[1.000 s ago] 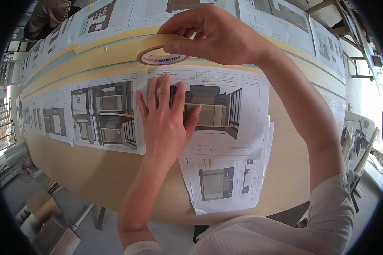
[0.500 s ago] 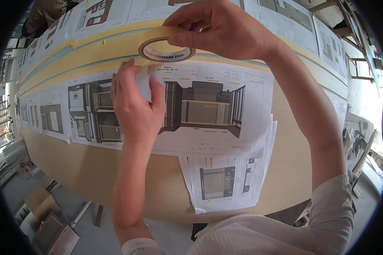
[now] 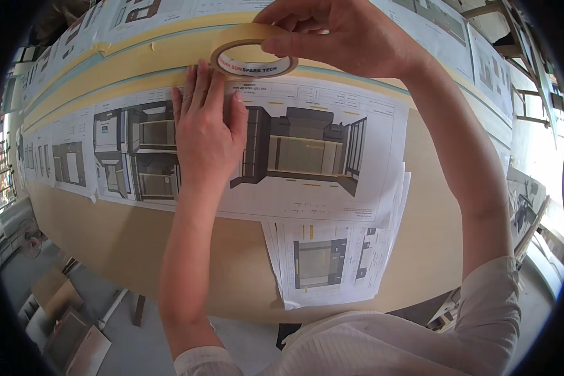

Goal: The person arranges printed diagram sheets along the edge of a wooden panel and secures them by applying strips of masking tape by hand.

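Observation:
A roll of masking tape (image 3: 254, 57) with printed lettering inside its core is held by my right hand (image 3: 332, 37), thumb in the core and fingers behind. My left hand (image 3: 208, 128) lies palm down with fingers stretched out over a printed drawing sheet (image 3: 382, 131). Its fingertips reach the sheet's far edge, beside a pale yellow strip (image 3: 131, 78) and just left of the roll. Part of the drawing is hidden under this hand. Whether tape runs from the roll to the fingertips, I cannot tell.
Loose printed sheets (image 3: 332, 266) lie near me on the wooden board (image 3: 432, 244). More drawings (image 3: 69, 164) line the left side and the far side (image 3: 207, 12). A fan (image 3: 30, 239) and leaning panels (image 3: 75, 338) are at lower left. Metal frames (image 3: 520, 56) stand at right.
My left hand has gone forward and flattened onto the sheet's far edge. My right hand and the tape roll have shifted slightly right and up in view, which has also moved a little.

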### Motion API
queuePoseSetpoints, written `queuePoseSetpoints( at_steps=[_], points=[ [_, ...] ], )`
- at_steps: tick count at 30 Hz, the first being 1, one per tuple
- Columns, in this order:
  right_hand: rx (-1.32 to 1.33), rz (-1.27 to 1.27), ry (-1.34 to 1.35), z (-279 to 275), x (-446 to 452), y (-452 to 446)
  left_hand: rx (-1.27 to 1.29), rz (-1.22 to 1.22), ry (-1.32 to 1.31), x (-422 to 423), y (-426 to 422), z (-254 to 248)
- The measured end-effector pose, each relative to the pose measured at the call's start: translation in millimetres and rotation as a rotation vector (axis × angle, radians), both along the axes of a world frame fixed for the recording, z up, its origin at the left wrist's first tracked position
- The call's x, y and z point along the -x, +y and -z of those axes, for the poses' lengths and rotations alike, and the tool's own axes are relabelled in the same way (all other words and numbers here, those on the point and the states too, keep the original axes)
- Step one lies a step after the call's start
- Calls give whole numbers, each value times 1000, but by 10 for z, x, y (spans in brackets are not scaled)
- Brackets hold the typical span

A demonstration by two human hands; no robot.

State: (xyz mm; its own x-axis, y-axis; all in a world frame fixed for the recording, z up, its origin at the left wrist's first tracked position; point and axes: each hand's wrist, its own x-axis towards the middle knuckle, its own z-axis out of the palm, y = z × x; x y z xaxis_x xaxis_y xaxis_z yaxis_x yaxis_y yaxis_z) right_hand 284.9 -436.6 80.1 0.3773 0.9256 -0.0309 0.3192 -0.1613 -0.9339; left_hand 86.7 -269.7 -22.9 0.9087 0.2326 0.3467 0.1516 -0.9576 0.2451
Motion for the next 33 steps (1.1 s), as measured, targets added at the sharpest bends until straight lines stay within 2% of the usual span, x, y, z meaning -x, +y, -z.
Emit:
queuePoseSetpoints(
  at_steps=[7, 11, 13, 15, 17, 18, 19, 21, 22, 23, 25, 27, 29, 30, 33],
  points=[
    [-1, -53, -118, -100, -37, -34, -30, -10, 2, -1, 4, 21],
    [-50, -48, -42, -76, -40, -147, 57, -48, -56, -7, -22, 9],
    [7, -9, -124, -143, -30, -228, 37, -36, -69, -9, -13, 25],
    [72, -28, -94, -205, -22, -326, 36, -47, -70, -9, -15, 25],
    [141, -55, -291, -254, -21, -440, 37, -52, -79, -18, -16, 29],
    [166, -109, -512, -224, -63, -510, 37, -53, -73, -18, -21, 27],
    [168, -111, -518, -196, -62, -565, 36, -54, -66, -19, -21, 21],
    [265, 9, -352, -186, -7, -649, 20, -50, -63, -10, -13, 32],
    [434, 47, -329, -256, 16, -656, 5, -46, -53, -6, -9, 33],
    [438, 51, -336, -214, 8, -705, 8, -42, -61, -6, -6, 24],
    [162, -60, -749, -135, 37, -804, -4, -54, -22, -9, -18, 17],
    [235, -46, -725, -196, 46, -853, -13, -45, -28, -9, -23, 17],
    [394, -48, -119, -223, -26, -873, -30, -38, -26, -2, -27, 18],
    [323, 1, -57, -96, -59, -955, -25, -42, -15, 0, -26, 16],
    [264, -49, -140, 26, -215, -1174, -26, -41, -5, -10, -7, -3]
  ],
)
